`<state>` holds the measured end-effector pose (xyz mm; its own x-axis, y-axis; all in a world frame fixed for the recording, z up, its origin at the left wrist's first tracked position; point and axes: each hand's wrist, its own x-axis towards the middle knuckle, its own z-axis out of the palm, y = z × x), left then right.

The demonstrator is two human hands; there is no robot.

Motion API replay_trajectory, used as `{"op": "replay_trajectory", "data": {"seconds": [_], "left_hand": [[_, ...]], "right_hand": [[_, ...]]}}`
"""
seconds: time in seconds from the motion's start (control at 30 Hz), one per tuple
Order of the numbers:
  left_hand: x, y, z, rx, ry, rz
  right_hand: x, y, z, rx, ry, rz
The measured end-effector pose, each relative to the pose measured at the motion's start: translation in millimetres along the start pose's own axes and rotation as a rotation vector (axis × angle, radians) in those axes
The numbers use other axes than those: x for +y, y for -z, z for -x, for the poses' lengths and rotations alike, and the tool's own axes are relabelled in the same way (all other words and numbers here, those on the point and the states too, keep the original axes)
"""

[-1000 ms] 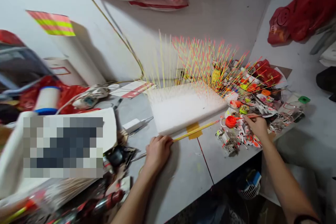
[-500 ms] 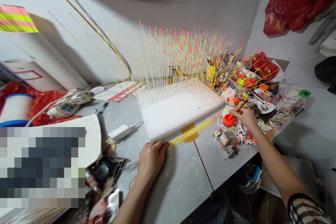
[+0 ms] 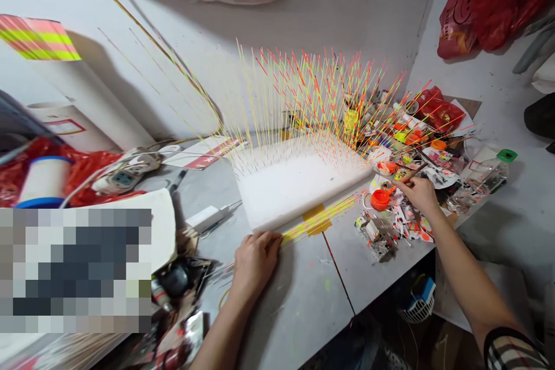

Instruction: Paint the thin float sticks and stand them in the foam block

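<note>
My left hand [image 3: 256, 257] rests on the table with its fingers closed on one end of a bundle of thin yellow sticks [image 3: 318, 221]. The bundle's far ends, tipped in red-orange, point right across a piece of yellow tape. At the right, my right hand [image 3: 418, 195] pinches a thin brown-handled paintbrush [image 3: 414, 173]. Its tip looks orange and is close to an open pot of orange paint [image 3: 380, 199]. Behind the bundle lies a white foam block [image 3: 299, 185], with many thin yellow and red-orange sticks [image 3: 321, 104] standing in it.
Paint-stained jars, scraps and bottles crowd the right end around a red bag [image 3: 440, 110]. A clear bottle with a green cap [image 3: 494, 170] lies there. A speckled block [image 3: 373, 237] is near the front edge. At left are a power strip [image 3: 124, 173] and white adapter [image 3: 208, 218].
My right hand has moved a little to the right, away from the orange pot, with the paintbrush. The left hand keeps its hold on the sticks. The whole view has shifted slightly.
</note>
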<state>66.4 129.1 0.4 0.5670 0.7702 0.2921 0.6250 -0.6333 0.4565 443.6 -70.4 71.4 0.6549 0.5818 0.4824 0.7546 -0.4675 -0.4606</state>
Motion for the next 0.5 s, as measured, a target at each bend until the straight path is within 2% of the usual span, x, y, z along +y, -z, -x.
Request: {"op": "replay_trajectory", "data": {"seconds": [0.13, 0.27, 0.4, 0.5], "left_hand": [[1.6, 1.1, 0.8, -0.009, 0.02, 0.003], [3.1, 0.4, 3.8, -0.01, 0.045, 0.011], [7.9, 0.2, 5.0, 0.026, 0.031, 0.074], [17.6, 3.2, 5.8, 0.101, -0.02, 0.1]], "right_hand": [[-6.5, 2.2, 12.5, -0.107, 0.16, -0.095], [-9.4, 5.0, 26.2, -0.248, 0.31, -0.008], [-5.6, 10.5, 34.9, -0.289, 0.319, 0.001], [-3.1, 21.4, 40.8, -0.251, 0.267, -0.051]]}}
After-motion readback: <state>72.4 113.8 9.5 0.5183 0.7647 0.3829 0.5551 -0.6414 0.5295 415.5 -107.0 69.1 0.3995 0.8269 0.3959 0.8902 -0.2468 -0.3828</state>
